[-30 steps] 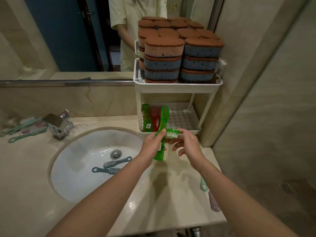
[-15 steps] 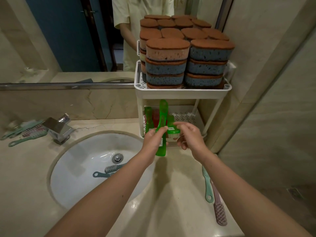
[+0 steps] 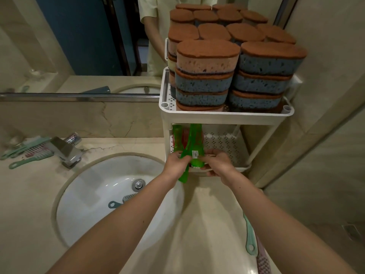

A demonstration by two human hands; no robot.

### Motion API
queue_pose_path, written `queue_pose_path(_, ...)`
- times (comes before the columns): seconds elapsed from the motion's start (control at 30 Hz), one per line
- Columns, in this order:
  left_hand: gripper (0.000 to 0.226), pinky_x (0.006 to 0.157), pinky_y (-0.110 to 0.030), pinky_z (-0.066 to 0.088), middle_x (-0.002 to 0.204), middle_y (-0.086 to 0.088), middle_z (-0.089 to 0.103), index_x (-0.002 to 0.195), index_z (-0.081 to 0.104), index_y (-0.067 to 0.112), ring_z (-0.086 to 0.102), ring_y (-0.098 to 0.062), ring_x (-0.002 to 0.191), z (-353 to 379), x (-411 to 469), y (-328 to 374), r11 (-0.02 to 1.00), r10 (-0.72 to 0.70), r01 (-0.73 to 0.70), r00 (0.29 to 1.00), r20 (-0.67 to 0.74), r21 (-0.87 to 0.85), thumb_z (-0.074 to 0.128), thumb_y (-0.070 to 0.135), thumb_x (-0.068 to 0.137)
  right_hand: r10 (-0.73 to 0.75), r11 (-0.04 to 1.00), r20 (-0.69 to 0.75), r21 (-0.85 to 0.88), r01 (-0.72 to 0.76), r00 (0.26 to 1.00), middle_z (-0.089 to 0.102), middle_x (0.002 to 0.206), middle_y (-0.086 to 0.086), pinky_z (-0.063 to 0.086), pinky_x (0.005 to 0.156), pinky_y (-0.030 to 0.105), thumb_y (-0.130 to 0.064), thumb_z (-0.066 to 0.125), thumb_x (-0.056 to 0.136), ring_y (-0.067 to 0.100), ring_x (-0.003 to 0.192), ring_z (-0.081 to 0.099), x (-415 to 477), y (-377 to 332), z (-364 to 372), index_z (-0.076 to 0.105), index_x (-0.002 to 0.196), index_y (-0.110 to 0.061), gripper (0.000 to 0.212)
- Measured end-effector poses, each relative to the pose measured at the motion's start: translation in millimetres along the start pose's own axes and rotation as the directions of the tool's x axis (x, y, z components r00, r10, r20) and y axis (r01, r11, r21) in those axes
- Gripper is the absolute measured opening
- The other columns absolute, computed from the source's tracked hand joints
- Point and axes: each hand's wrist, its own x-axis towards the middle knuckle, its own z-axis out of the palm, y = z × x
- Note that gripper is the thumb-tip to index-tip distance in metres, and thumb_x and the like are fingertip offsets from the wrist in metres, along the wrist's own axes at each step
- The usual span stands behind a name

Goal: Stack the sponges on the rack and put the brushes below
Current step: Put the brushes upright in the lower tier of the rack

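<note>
Green brushes, gripped by your left hand and right hand, crowd the lower shelf's front edge; nudges could topple stored brushes.

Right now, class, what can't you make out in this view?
Head view:
- Lower shelf: brush count at left, covered by left hand, right hand and green brush.
- Sink brush: head partly behind the left forearm.
- Pink brush: cut off by bottom edge.
- Labelled brush: label too small to read.
- Rear sponges: lower ones hidden by front stacks.
</note>
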Motion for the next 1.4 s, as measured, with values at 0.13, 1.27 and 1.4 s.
queue_pose_path(0.13,0.017,0.054,-0.02,0.053,0.085,-0.001,0.067,0.111,0.058,0.015,0.065,-0.009,0.054,3,19,-1,0.996,-0.077,0.077,0.997,-0.004,-0.04,0.057,0.017,0.095,-0.002,0.998,-0.037,-0.067,-0.001,0.999,0.067,0.077,0.003,0.043,0.042,0.02,-0.013,0.069,0.087,0.009,0.052,0.062,24,-2,2,0.057,0.098,-0.016,0.017)
queue_pose_path(1.27,0.027,0.069,-0.033,0.055,0.08,0.008,0.065,0.119,0.055,0.016,0.066,-0.015,0.056,6,33,-16,0.998,-0.04,0.043,0.996,-0.077,0.041,0.06,0.02,0.093,-0.113,0.805,0.118,-0.572,0.161,0.987,0.07,0.078,0.002,0.052,0.068,0.033,-0.017,0.06,0.083,0.02,0.07,0.064,61,7,21,0.075,0.08,-0.024,0.017)
queue_pose_path(1.4,0.01,0.062,-0.031,0.057,0.084,0.003,0.064,0.101,0.057,0.021,0.067,-0.014,0.056,7,28,-14,0.998,-0.049,0.047,0.997,-0.054,-0.041,0.058,0.018,0.092,-0.121,0.903,0.066,-0.407,0.138,0.99,0.067,0.07,0.003,0.048,0.058,0.036,-0.008,0.058,0.084,0.019,0.057,0.058,57,9,17,0.068,0.072,-0.023,0.022)
